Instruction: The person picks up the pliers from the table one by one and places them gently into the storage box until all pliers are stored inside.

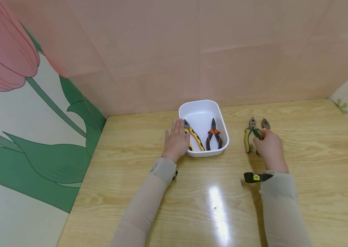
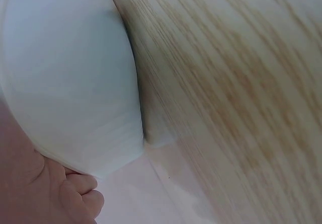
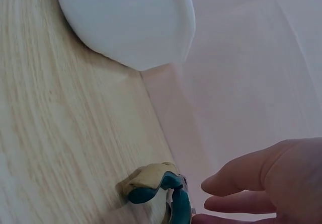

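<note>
Pliers with green and yellow handles [image 1: 252, 126] lie on the table [image 1: 115, 164], to the right of the white box [image 1: 203, 154]. From my end I see the right hand [image 1: 270, 147] at them, thumb and fingers bent, narrowly apart; I cannot tell whether they grip. Another pair of pliers [image 1: 265, 124] shows partly behind that hand. I see the left hand [image 1: 176, 142], fingers straight, against the box's left rim. Yellow-black pliers [image 1: 197, 138] and orange-black pliers [image 1: 213, 131] lie inside.
</note>
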`<state>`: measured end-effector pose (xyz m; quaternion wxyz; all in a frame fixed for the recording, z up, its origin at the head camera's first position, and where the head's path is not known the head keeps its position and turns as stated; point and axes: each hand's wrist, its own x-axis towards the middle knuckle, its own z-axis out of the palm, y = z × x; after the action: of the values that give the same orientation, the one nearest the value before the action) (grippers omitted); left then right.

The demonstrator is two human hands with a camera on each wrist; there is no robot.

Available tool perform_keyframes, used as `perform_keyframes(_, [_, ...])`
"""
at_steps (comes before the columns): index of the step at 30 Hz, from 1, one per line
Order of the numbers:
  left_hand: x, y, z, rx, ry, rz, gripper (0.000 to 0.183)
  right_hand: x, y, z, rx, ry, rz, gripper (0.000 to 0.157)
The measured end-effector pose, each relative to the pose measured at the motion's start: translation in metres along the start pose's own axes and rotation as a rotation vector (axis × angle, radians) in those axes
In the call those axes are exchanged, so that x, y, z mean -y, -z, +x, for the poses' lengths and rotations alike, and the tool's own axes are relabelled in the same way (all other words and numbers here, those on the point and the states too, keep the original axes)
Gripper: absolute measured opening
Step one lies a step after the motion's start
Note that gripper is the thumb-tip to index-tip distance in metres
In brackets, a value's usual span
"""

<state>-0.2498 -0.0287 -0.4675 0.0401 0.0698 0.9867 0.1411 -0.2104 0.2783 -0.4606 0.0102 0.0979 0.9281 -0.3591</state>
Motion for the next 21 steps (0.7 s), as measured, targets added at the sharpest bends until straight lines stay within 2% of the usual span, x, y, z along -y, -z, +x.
perform_keyframes(8, [-0.0001, 0.0014, -0.0012, 0.008, 0.011, -0.004, 0.063, 0.0013, -0.0023, 0.001, -0.001, -0.017, -0.038, 0.05])
perform_keyframes(15, [0.0002, -0.0014, -0.0018, 0.001, 0.005, 0.005, 0.064, -0.0002, -0.0043, 0.0012, 0.02, -0.05, -0.05, 0.055])
perform_keyframes(21, [-0.0013, -0.0011, -0.0024, -0.005, 0.006, -0.013, 0.063, -0.0013, -0.008, 0.0018, -0.005, -0.056, -0.088, 0.058])
